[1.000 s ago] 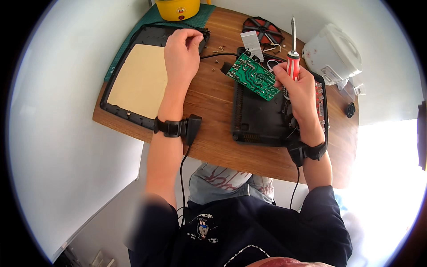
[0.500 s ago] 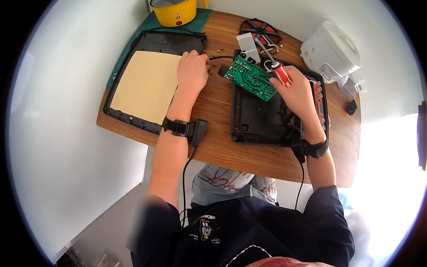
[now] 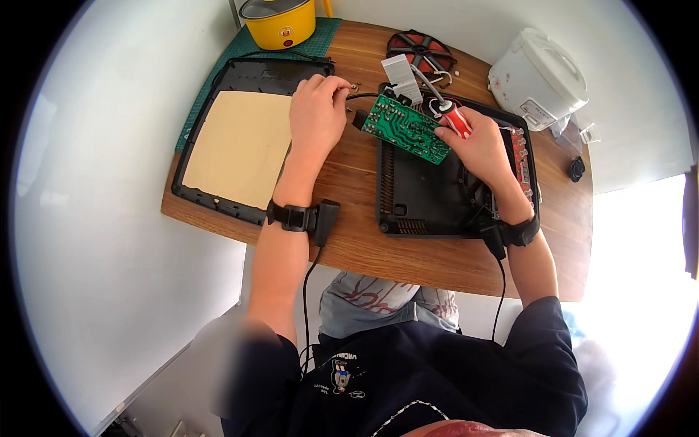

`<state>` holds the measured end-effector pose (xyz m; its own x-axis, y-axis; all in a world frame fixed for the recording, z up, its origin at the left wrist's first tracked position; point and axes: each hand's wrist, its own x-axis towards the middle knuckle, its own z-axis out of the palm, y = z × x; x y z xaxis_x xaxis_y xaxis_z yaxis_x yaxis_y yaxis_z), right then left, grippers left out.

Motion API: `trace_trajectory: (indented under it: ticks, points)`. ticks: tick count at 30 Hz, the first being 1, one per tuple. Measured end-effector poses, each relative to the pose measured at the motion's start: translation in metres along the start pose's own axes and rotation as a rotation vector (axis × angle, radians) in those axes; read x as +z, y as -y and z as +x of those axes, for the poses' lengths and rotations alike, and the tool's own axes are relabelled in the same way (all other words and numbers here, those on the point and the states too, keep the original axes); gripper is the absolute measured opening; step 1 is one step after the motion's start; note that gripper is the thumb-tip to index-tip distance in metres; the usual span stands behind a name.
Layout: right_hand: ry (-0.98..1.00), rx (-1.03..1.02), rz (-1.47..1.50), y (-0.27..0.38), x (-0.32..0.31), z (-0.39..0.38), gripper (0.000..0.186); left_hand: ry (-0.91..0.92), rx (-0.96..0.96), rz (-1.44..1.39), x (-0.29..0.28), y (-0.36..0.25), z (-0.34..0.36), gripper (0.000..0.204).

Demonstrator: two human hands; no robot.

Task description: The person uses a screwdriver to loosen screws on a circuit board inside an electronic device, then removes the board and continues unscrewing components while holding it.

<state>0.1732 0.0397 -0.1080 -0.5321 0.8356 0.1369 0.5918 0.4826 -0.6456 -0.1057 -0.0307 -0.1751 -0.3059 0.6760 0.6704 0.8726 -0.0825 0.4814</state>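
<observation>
My right hand (image 3: 481, 148) is closed round the red-and-white handle of a screwdriver (image 3: 456, 121), its shaft pointing up and left. The same thumb pinches the edge of a green circuit board (image 3: 406, 130), tilted above the black appliance casing (image 3: 426, 193). A silver finned heat sink (image 3: 402, 78) sticks up behind the board. My left hand (image 3: 318, 109) is by the right edge of the cream panel (image 3: 240, 149), fingers curled and thumb and fingertips together; whatever they pinch is too small to make out. Small screws (image 3: 354, 87) lie beside its fingertips.
A red-and-black coil disc (image 3: 420, 52) lies at the back. At the back left a yellow pot (image 3: 280, 29) stands on a green mat (image 3: 191, 120); a white rice cooker (image 3: 539, 80) stands back right. Near the right edge is a black knob-like part (image 3: 577, 169).
My left hand has shifted slightly, its fingertips moving up and right toward the small screws. My right hand still holds the screwdriver and circuit board. The whole view has shifted a little.
</observation>
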Motion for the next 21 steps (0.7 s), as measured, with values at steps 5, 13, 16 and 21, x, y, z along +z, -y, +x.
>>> trace_trajectory:
  ticks: [5, 13, 16, 21]
  points:
    - [0.001, 0.02, 0.116, 0.004, -0.007, -0.001, 0.024, -0.062, -0.022, -0.153, -0.004, -0.009, 0.004, 0.005]
    - [-0.047, 0.029, 0.268, 0.0, -0.026, 0.012, 0.02, 0.002, -0.127, -0.687, 0.004, -0.017, -0.001, 0.018]
    - [-0.106, 0.067, 0.353, -0.004, -0.039, 0.012, 0.02, 0.005, -0.155, -0.716, 0.011, -0.019, -0.003, 0.02]
    - [-0.22, 0.045, 0.676, -0.011, -0.05, 0.01, 0.022, -0.017, -0.154, -0.538, 0.017, -0.018, 0.005, 0.024]
